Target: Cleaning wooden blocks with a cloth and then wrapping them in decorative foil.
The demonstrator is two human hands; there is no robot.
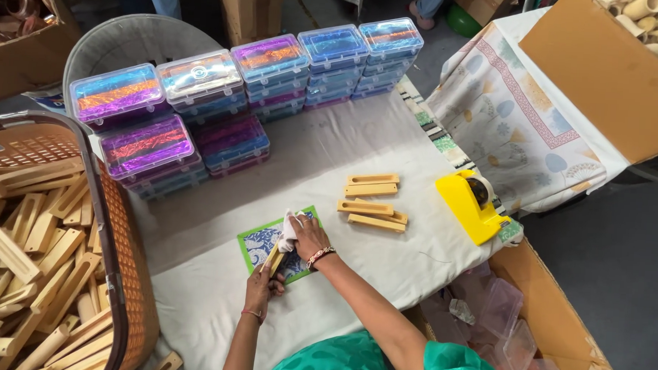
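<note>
Two hands over green-edged mat [250, 242] on table [330, 152]: left hand [258, 284] grip closed on wooden piece [275, 258], right hand [306, 236] grip pressing white cloth [291, 228] to it, wiping step, likely steady hold needed next.

A green short-sleeved top [380, 365], a beaded bracelet [320, 256] on the right wrist, a thin bangle [252, 314] on the left.

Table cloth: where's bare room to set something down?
Free: the cloth between the plastic boxes and wooden pieces; also the near strip between the basket and left hand. Crowded: the back edge, the green mat, around the yellow tape dispenser.
</note>
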